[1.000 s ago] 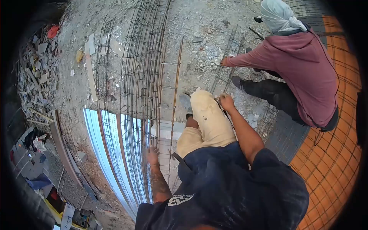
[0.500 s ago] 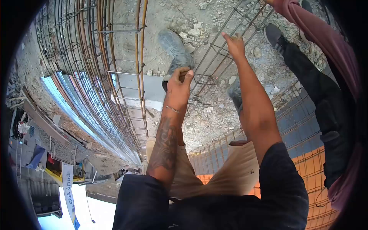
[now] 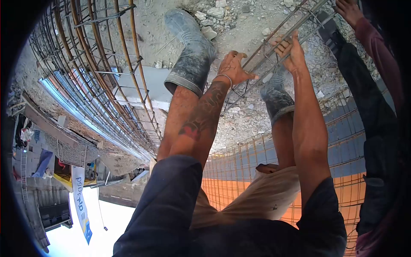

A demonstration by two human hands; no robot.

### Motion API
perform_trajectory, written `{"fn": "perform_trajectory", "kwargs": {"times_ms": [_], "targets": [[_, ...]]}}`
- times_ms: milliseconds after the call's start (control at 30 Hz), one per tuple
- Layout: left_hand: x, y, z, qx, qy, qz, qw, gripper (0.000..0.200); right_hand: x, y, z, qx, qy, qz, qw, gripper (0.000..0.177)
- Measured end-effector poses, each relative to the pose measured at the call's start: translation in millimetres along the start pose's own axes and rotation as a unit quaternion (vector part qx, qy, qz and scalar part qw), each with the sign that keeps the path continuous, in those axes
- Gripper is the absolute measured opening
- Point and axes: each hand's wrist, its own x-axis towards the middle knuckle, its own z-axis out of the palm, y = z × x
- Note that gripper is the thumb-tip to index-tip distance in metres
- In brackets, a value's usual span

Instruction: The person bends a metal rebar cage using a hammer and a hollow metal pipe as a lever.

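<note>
A narrow rebar cage [image 3: 262, 64] with thin tie loops slants from between my boots up to the right. My left hand [image 3: 234, 68] is beside its near end, palm down, thumb stretched apart from bent fingers, holding nothing. Farther along the cage, my right hand [image 3: 291, 53] has its palm turned up and its fingers curled around a bar. Another person's hand [image 3: 349, 12] in a maroon sleeve is by the cage's far part at the upper right.
More tied rebar [image 3: 124, 47] stands on the left, beside a pale concrete block [image 3: 150, 88]. My rubber boots [image 3: 188, 51] stand on rubble-strewn ground [image 3: 239, 25]. Rebar mesh [image 3: 231, 171] spreads behind my legs. The other person's dark-trousered leg [image 3: 357, 85] is at the right.
My left hand has moved right toward the cage and its pinched fingers have spread. My right hand has shifted right along the cage. The cage has moved up and right.
</note>
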Motion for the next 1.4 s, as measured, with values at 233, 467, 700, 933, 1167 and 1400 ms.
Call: {"fn": "perform_trajectory", "kwargs": {"times_ms": [233,467,700,933,1167,1400], "targets": [[-35.8,27.3,20.5,-0.072,0.049,-0.109,0.99,0.049,-5.3,6.8,13.2,0.075,-0.165,-0.014,0.983,0.047],[-20.4,22.9,12.1,-0.043,0.07,-0.181,0.98,0.063,6.5,2.4,67.4,-0.003,0.044,-0.04,0.998,0.051],[-4.4,13.4,34.8,0.007,0.303,-0.071,0.95,0.055,34.3,19.1,75.7,-0.158,0.276,-0.205,0.926,0.052],[6.0,-13.8,28.6,-0.003,0.336,-0.062,0.94,0.057,33.9,12.8,124.1,-0.232,0.362,-0.273,0.86,0.059],[2.0,0.3,50.5,-0.001,0.321,-0.088,0.943,0.06,20.6,4.4,94.5,-0.269,0.361,-0.289,0.845,0.059],[-0.3,3.2,66.7,0.006,0.369,-0.098,0.924,0.062,22.5,2.0,72.4,-0.318,0.313,-0.248,0.86,0.063]]}}
